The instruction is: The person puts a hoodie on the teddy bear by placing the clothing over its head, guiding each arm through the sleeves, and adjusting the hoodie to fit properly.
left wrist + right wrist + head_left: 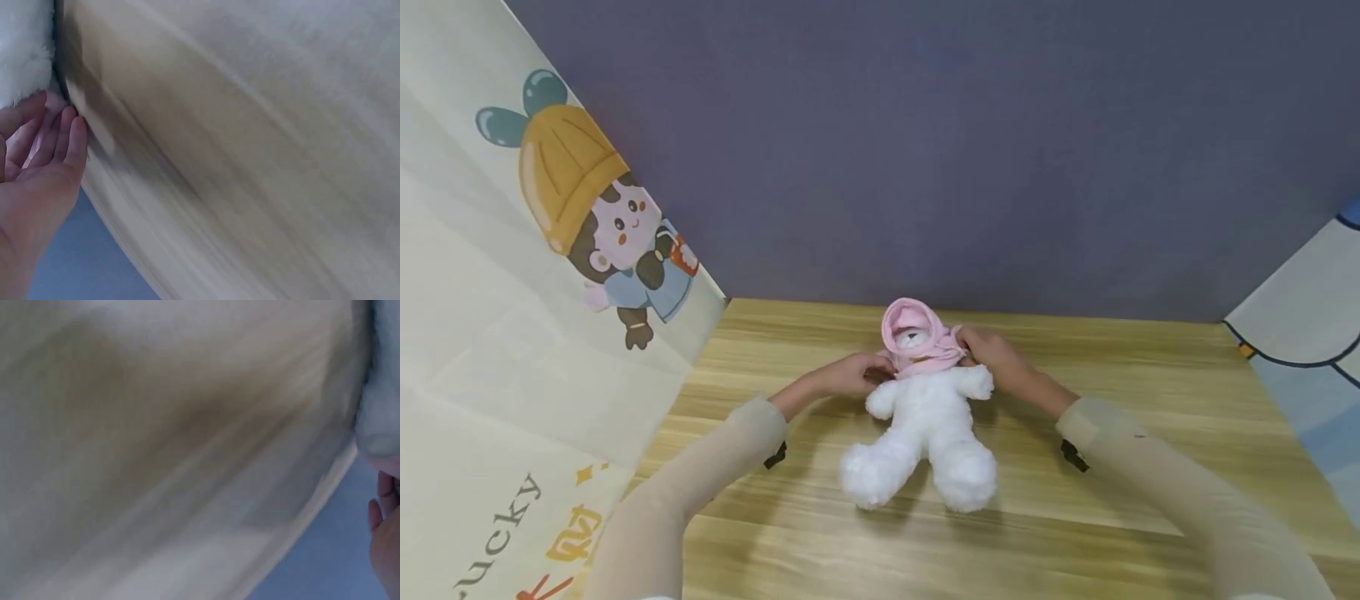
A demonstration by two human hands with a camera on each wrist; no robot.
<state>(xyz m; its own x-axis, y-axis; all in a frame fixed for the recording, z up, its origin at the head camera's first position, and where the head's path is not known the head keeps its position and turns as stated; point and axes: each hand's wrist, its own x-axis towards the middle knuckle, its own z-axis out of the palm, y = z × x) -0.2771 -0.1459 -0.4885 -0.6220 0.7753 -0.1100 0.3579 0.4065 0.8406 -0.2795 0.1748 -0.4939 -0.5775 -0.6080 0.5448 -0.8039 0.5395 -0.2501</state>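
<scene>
A white plush toy (925, 417) lies on its back on the wooden table, legs toward me. Around its head is a pink hooded garment (938, 354), with the toy's face showing through the opening. My left hand (853, 373) pinches the garment's edge beside the toy's neck; in the left wrist view, the thumb and curled fingers of that hand (47, 156) close on pink cloth next to white fur. On the other side, my right hand (992, 354) grips the garment near the neck. Only part of the right hand (384, 531) shows in the right wrist view, where its fingertips are partly cut off.
The wood-grain table (760, 533) extends around the toy. A dark grey-blue panel (962, 150) rises behind its far edge. At the left stands a pale printed sheet (497, 333) with a cartoon figure, and another printed sheet (1292, 333) is on the right.
</scene>
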